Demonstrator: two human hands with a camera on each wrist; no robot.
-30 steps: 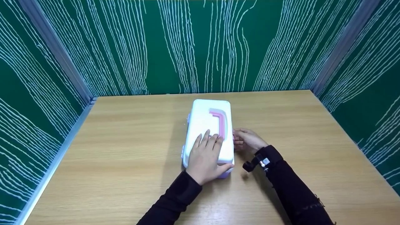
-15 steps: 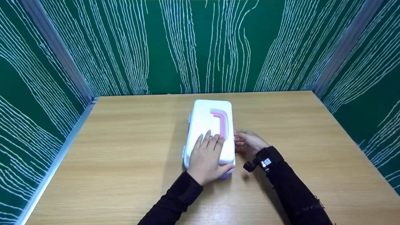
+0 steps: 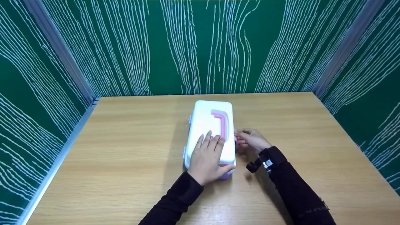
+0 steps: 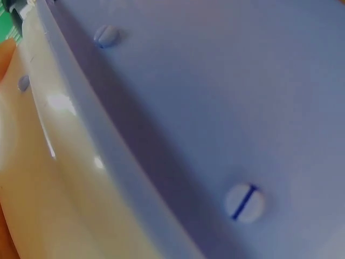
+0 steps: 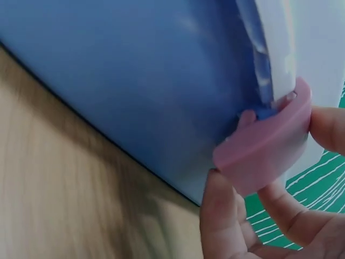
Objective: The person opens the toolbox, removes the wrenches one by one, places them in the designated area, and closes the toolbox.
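A storage box with a white lid (image 3: 204, 115) and a pink handle (image 3: 222, 123) lying in a recess stands on the table. My left hand (image 3: 204, 162) rests flat on the near part of the lid with its fingers straight, thumb over the near right edge. At the box's right side my right hand (image 3: 252, 139) pinches a pink latch (image 5: 267, 145) between thumb and fingers. In the right wrist view this latch tilts outward from the blue-purple box body (image 5: 135, 81). The left wrist view shows the body's near side (image 4: 215, 97) with round screw-like studs (image 4: 245, 203).
The wooden table (image 3: 131, 134) spreads around the box on all sides. Green walls (image 3: 168, 47) with pale wavy lines close it in at the back and sides. Small hinges (image 3: 185, 152) sit along the box's left side.
My right hand has shifted slightly to the right, and more of the pink latch shows between it and the box. My left hand stays on the lid.
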